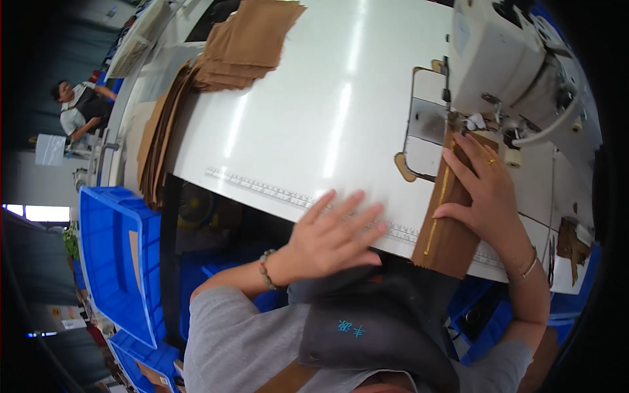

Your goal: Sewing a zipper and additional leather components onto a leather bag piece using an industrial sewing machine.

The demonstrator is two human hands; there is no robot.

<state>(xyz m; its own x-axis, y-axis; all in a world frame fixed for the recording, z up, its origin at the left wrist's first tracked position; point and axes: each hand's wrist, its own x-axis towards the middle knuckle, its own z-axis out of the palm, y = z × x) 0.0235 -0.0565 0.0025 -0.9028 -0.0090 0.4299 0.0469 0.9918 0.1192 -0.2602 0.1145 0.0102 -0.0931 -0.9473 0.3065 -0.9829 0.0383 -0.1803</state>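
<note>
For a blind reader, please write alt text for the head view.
A person's right hand presses a brown fabric piece with a zipper under a white sewing machine. The left hand lies flat on the white table, with brown fabric stacks behind.

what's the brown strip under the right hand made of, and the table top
Brown strip: looks like matte woven fabric or thin leatherette, with a gold metal zipper along it. Table top: seemingly smooth white laminate, glossy, mirroring ceiling lights in streaks. The right hand presses the strip flat.

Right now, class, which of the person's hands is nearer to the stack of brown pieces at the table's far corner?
Left. The left hand lies flat at the table's near edge, closer to the stack; the right hand presses the zippered brown piece by the sewing machine.
</note>
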